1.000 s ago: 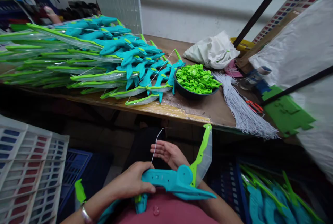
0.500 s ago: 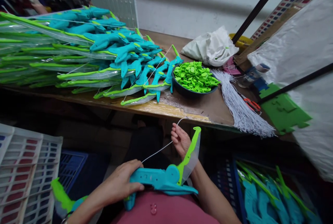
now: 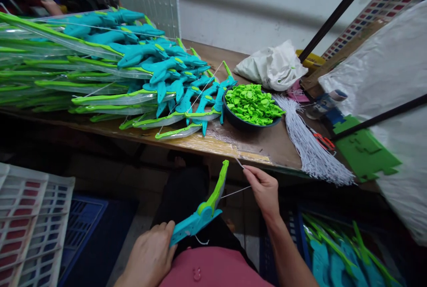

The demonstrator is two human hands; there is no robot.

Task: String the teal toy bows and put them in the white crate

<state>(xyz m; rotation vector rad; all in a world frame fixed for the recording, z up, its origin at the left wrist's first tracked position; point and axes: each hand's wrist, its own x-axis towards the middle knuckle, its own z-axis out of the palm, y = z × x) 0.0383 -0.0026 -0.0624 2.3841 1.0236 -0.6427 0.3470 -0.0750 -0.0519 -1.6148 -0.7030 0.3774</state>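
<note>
Our left hand [image 3: 150, 258], at the lower middle of the frame, is closed around the teal grip of a toy bow [image 3: 200, 213], whose green limb slants up toward the desk edge. Our right hand [image 3: 265, 187], just right of it, pinches a white string [image 3: 235, 192] that runs taut from the limb to our fingers. We judge the stringing partly done: the cord looks fixed at the bow but its free end is not yet tied off.

Beyond, on the desk [image 3: 267, 142], lie a big heap of finished bows [image 3: 133, 69] at upper left, a bowl of green caps [image 3: 252, 105], a bundle of white strings [image 3: 308, 142] and red scissors [image 3: 325, 142]. A crate of bows [image 3: 336, 256] sits at lower right. Nothing blocks our hands.
</note>
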